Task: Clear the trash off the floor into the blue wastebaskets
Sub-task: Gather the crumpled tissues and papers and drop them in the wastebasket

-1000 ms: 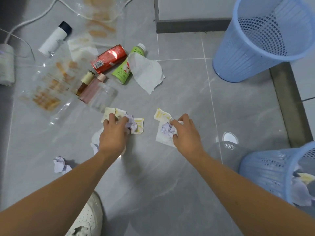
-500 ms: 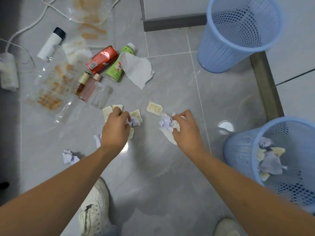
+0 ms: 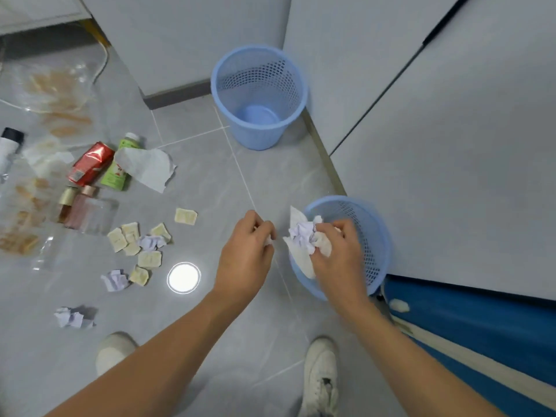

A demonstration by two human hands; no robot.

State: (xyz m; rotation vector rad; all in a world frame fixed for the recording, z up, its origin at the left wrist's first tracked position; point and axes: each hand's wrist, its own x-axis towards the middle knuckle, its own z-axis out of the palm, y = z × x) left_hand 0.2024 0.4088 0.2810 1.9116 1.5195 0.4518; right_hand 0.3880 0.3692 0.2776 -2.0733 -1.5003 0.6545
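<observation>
My right hand (image 3: pixel 337 254) grips a bundle of crumpled white and lilac paper (image 3: pixel 302 239) right over the left rim of the near blue wastebasket (image 3: pixel 373 236). My left hand (image 3: pixel 246 251) hovers just left of it, fingers closed on a small white scrap that is mostly hidden. A second blue wastebasket (image 3: pixel 258 94) stands empty farther back by the wall. On the floor to the left lie several yellowish paper scraps (image 3: pixel 132 239) and lilac paper balls (image 3: pixel 115 279), one more (image 3: pixel 73 317) nearer me.
Farther left lie a red can (image 3: pixel 90 164), a green bottle (image 3: pixel 115 171), a torn white sheet (image 3: pixel 147 168), small glass bottles (image 3: pixel 81 206), a white bottle (image 3: pixel 7 145) and clear plastic bags (image 3: pixel 27 206). Grey walls close the right side. My white shoes (image 3: pixel 320 377) stand below.
Both hands lifted off the floor and swung right to the near wastebasket, the right one carrying its paper bundle. The view turned right; several scraps stayed on the floor.
</observation>
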